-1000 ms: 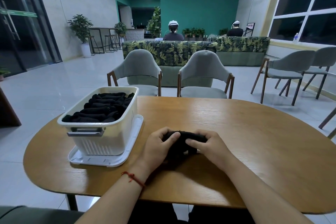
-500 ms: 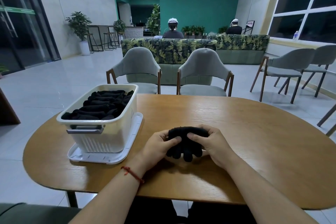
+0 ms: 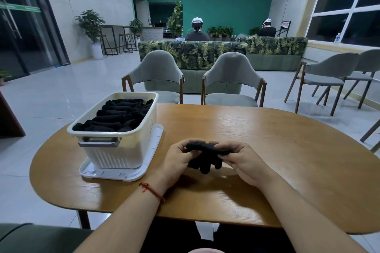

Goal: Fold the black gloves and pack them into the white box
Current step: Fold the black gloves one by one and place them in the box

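Leftward, white box [image 3: 115, 155] atop lid [image 3: 153, 150]

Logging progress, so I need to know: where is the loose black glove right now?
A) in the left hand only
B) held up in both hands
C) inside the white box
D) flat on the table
B: the left hand and the right hand both pinch the black glove, its fingers hanging just above the table.
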Available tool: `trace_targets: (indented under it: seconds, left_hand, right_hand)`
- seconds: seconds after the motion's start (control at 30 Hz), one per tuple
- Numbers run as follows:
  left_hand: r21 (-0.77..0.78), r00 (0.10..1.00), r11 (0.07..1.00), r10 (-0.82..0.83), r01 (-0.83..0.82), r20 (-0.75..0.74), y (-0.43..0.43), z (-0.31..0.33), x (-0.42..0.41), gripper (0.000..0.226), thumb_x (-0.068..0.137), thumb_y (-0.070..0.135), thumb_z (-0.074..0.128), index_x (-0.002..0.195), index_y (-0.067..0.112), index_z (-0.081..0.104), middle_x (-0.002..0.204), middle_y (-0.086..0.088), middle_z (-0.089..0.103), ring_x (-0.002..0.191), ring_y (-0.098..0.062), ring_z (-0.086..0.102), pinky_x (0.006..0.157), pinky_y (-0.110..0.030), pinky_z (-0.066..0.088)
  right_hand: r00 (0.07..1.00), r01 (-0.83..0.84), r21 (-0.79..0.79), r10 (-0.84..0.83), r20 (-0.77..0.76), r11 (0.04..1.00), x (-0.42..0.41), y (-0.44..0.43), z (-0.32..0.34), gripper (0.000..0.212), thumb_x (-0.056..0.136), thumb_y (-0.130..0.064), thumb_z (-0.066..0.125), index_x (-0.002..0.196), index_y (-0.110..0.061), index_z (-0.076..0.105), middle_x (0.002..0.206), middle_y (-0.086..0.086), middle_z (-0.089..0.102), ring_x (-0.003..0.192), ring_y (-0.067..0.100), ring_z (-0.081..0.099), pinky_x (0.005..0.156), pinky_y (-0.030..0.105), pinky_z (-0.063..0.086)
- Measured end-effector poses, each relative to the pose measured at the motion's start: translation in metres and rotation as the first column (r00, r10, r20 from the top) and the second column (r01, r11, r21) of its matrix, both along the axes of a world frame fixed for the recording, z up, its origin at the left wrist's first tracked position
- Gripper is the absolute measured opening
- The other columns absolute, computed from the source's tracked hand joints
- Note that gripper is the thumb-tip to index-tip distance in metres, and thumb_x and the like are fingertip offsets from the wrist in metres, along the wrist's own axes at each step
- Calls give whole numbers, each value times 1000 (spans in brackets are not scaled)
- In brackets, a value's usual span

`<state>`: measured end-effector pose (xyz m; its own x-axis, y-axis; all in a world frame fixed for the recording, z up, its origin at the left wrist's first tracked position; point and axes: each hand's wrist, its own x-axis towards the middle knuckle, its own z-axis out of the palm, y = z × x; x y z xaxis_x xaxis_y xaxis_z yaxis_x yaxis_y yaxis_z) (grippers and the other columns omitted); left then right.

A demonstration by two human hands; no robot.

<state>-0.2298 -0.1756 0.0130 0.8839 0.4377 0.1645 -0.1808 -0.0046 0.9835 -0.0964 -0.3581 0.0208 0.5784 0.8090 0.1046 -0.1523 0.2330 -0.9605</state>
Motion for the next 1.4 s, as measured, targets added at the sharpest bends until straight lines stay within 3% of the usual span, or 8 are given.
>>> trace_targets:
  seconds: [0.2,0.33,0.57,0.8,0.97,1.13,1.23,1.4]
  left_hand:
    - [-313,996,946,-90,85,0,-1,9,-1,45,95,-18,43,107,8,77,110,-20,72,95,-28,71,76,-32,60]
    - [-451,991,886,-132,108,-22,1,17,-9,36,90,17,49,109,4,77,114,-21,70,97,-31,63,79,-34,54]
    - [26,993,995,93,-96,75,-8,35,-32,16,97,11,74,113,15,72,110,-19,74,87,-26,70,71,-33,58]
    - [257,916,900,275,-352,293,10,109,-89,25,100,16,74,121,27,69,107,0,78,99,-21,75,87,-41,62]
    - [344,889,821,396,-455,230,67,131,-122,21,103,14,67,117,29,65,106,5,80,90,-13,76,72,-35,60]
    - [700,863,635,502,-327,-51,114,134,-141,26,104,20,58,121,39,56,116,15,75,106,-4,71,92,-36,60]
    - [830,819,521,553,-199,-152,120,133,-145,21,104,27,52,118,39,60,107,11,72,94,-7,69,86,-39,61]
    - [949,743,258,669,-181,-40,124,128,-156,22,103,30,48,106,36,68,95,15,67,89,-10,59,88,-39,51]
  right_hand:
    - [998,41,-76,-37,59,996,-6,2,-1,47,95,26,52,82,-6,84,124,20,76,123,40,69,109,50,54]
    - [979,146,-157,-119,167,977,-8,4,-2,52,101,20,41,84,-6,84,114,15,79,120,39,69,103,50,60]
    - [971,119,-33,-109,212,992,-32,11,32,23,94,-13,57,90,4,71,103,24,72,102,44,72,92,52,62]
    - [901,86,99,-120,417,991,-64,76,114,23,93,-7,81,95,-11,58,95,15,67,89,31,71,82,47,65]
    - [761,33,-84,29,648,996,-63,160,162,32,88,-29,83,109,-29,59,100,4,70,88,21,68,83,50,61]
    - [569,72,-369,266,778,927,-70,216,187,29,93,-26,81,114,-29,62,110,0,70,99,21,71,79,36,63]
    - [423,143,-519,422,802,843,-71,237,180,31,89,-33,84,113,-33,64,109,-6,69,99,19,68,84,38,60]
    - [172,289,-637,616,769,715,-80,247,160,24,89,-40,82,109,-35,70,104,-12,67,91,11,62,73,29,50]
